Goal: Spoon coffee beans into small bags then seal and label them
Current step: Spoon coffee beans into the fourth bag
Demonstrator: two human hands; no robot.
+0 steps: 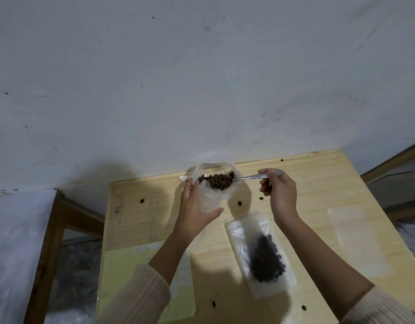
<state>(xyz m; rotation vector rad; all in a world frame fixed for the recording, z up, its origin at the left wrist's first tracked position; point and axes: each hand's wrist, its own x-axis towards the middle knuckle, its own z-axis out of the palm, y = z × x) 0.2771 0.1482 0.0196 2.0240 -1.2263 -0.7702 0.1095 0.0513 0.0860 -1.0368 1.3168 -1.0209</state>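
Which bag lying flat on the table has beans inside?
The middle bag: dark beans show through it. The right bag looks empty.

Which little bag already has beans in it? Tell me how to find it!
Look at the wooden table and find the person's right hand holding the spoon. Just below that wrist, a frosted bag lies flat on the wood. It is the only bag lying flat with dark beans inside; the flat bag to its right looks empty.

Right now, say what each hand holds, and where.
Left hand holds the small bag by its side; right hand pinches the spoon by its handle end.
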